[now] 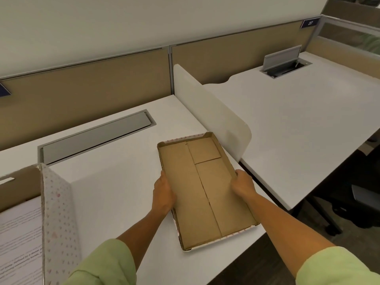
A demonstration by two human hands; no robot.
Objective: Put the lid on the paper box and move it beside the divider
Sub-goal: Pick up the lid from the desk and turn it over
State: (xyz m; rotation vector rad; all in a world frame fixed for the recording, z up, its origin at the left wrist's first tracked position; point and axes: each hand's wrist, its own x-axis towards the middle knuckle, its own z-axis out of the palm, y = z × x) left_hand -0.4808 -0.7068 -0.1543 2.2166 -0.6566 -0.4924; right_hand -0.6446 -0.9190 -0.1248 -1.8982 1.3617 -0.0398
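The lid (205,194), a shallow cardboard tray with its brown inside facing up, lies on the white desk just left of the white divider (213,112). My left hand (164,192) grips its left rim and my right hand (242,184) grips its right rim. The paper box (55,206), open-topped with a white patterned outside, stands at the lower left with printed sheets inside; part of it is cut off by the frame edge.
A grey cable flap (94,138) lies shut in the desk (115,194) behind the box. Beyond the divider, the neighbouring desk (298,120) has a raised grey flap (282,58). Tan partition panels (86,87) run along the back. A dark chair (362,204) sits at lower right.
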